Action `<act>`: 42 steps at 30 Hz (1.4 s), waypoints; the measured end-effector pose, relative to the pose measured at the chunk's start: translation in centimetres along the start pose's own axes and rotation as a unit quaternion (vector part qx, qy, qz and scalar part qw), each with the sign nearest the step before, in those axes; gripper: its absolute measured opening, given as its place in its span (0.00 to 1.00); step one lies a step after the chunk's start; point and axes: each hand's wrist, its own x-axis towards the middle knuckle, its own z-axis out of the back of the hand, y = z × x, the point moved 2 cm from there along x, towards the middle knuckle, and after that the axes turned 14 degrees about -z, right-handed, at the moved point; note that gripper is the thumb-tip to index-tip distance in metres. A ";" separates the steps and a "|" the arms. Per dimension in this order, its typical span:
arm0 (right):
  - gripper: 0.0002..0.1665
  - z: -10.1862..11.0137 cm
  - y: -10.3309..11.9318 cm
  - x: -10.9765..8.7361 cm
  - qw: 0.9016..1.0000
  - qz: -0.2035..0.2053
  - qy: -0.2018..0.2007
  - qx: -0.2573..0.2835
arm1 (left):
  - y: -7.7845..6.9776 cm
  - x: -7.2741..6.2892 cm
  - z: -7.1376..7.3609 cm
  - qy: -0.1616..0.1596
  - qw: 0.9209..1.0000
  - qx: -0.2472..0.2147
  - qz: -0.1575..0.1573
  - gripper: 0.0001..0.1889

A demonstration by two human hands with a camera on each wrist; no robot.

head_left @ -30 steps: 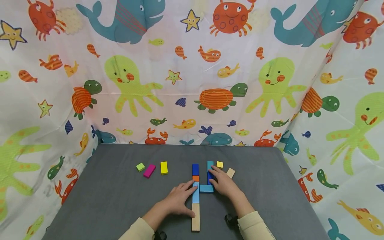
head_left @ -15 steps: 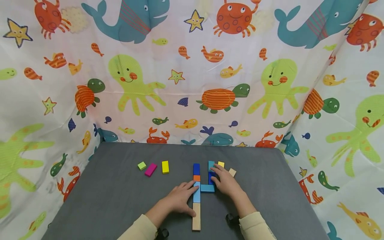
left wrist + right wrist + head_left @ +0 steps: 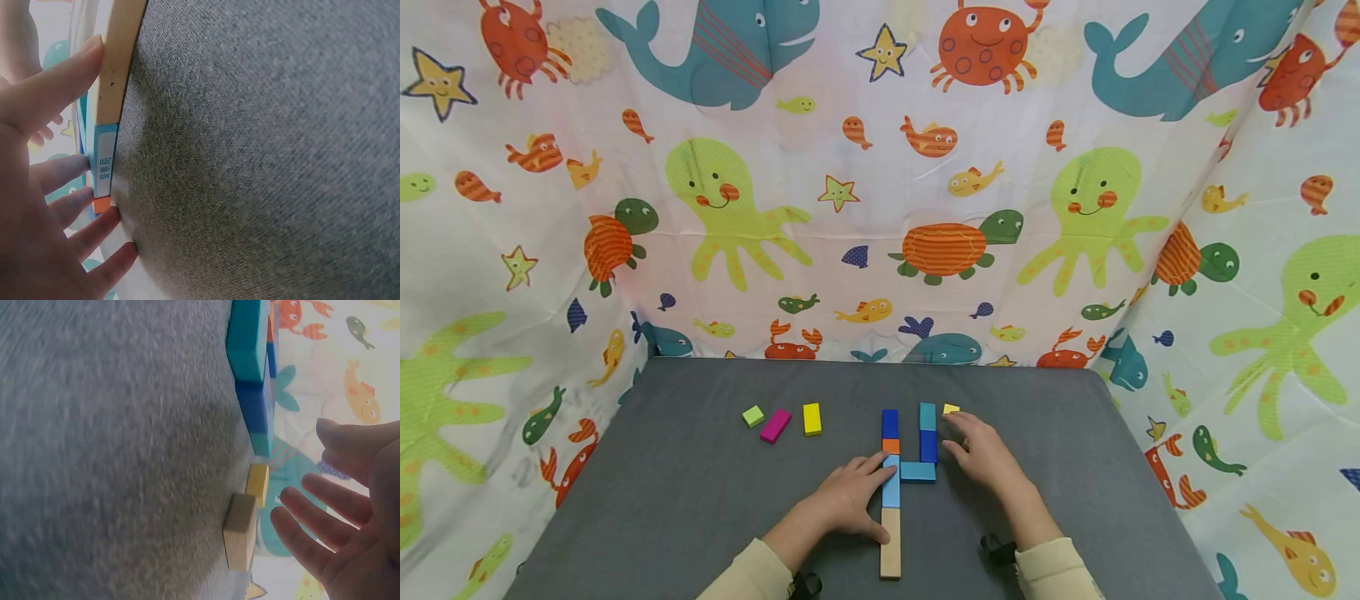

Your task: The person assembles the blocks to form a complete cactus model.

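A straight column of blocks lies on the table: dark blue (image 3: 891, 423), orange (image 3: 891, 446), light blue (image 3: 891, 495) and plain wood (image 3: 891, 560). My left hand (image 3: 850, 497) rests along it; in the left wrist view the thumb touches the wooden block (image 3: 119, 69) and fingertips meet the light blue one. Right of the column, a medium-blue block (image 3: 918, 472) lies crosswise, with a dark blue (image 3: 928, 446) and a teal block (image 3: 928, 415) running up from its right end. My right hand (image 3: 988, 457) hovers just right of these, fingers loose, holding nothing.
Near my right fingertips sits a small yellow block (image 3: 951, 408). A plain wooden block (image 3: 240, 528) stands out in the right wrist view, hidden by the hand from above. Green (image 3: 753, 416), magenta (image 3: 776, 426) and yellow (image 3: 812, 419) blocks lie at back left.
My right hand has come away from the teal and dark blue blocks and moved right, now covering the wooden block. My left hand stays on the column.
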 end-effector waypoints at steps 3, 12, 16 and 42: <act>0.30 0.4 -0.4 -0.1 1.000 0.001 -0.010 0.002 | 0.0 0.0 -0.1 0.001 1.000 -0.005 0.001 0.55; 0.33 1.5 -2.5 -0.2 0.999 -0.034 -0.039 0.014 | 0.2 0.0 -0.3 -0.003 1.000 -0.015 0.004 0.54; 0.34 1.8 -3.3 -0.1 0.997 -0.056 -0.041 0.015 | 0.2 0.0 -0.2 -0.002 1.000 -0.017 0.005 0.54; 0.39 0.6 -4.7 1.4 0.989 -0.144 0.023 -0.015 | 0.3 -0.3 -0.3 -0.005 0.999 -0.034 0.003 0.53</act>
